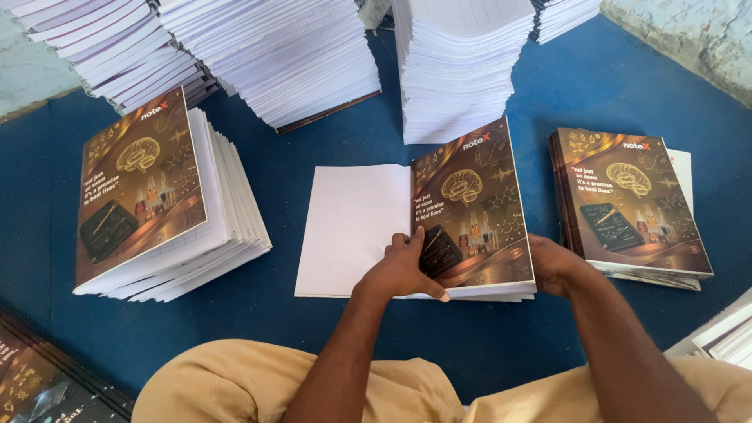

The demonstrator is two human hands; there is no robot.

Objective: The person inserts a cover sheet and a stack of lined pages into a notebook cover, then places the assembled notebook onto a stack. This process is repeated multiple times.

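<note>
A brown printed cover sheet (478,211) lies folded over a thin pad of white pages in front of me on the blue mat (486,345). Its blank white inner flap (352,227) is spread flat to the left. My left hand (403,270) presses down on the cover's lower left corner by the fold, fingers together. My right hand (552,262) grips the cover's lower right edge with the page block under it.
A stack of covered notebooks (157,204) sits at the left. A pile of brown covers (627,204) lies at the right. Tall stacks of white ruled pages (462,63) stand behind. More covers (39,384) lie at the bottom left.
</note>
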